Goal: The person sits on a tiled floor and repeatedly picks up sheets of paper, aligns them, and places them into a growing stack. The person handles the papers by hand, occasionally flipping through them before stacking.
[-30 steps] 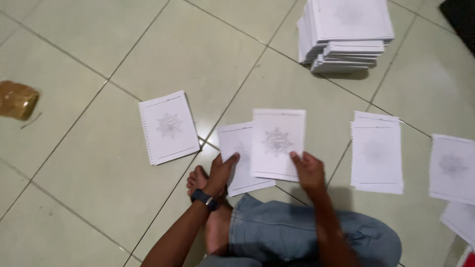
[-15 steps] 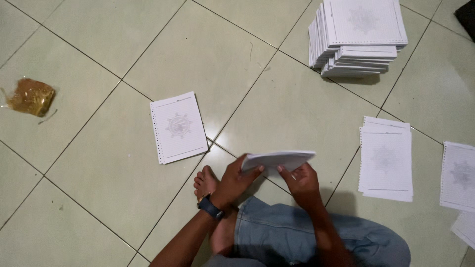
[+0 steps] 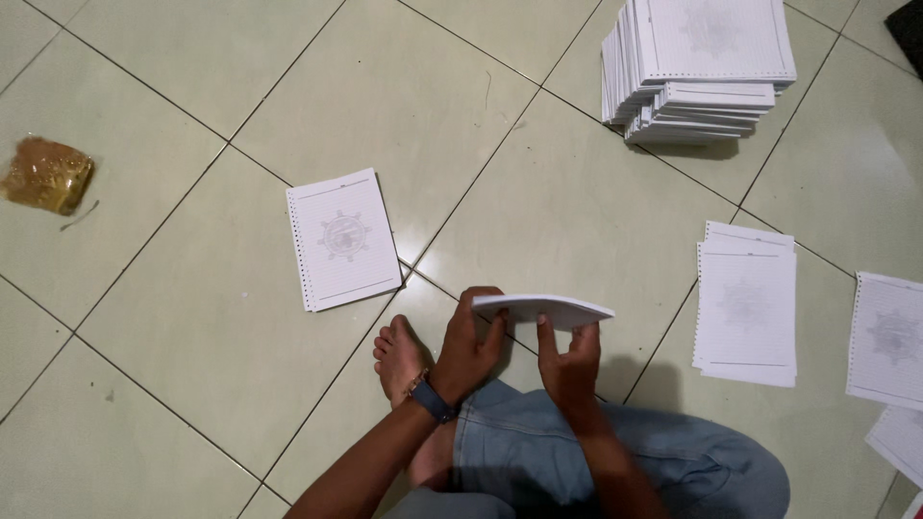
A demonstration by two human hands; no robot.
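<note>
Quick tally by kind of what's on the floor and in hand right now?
White punched paper stacks on the green tiled floor: 5
White paper bundle held in both hands: 1
Brown crumpled wrapper: 1
Total: 7

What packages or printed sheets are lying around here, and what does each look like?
Wrapped packet: far left on the floor, squat, golden-brown, shiny wrap.
Single sheet: left of centre, white, lined, punched edge, grey round emblem.
Held sheets: white, lifted edge-on by left hand and right hand.
Tall stack: top right, white.
Small pile: right, white.
Loose sheets: far right edge, white.
</note>
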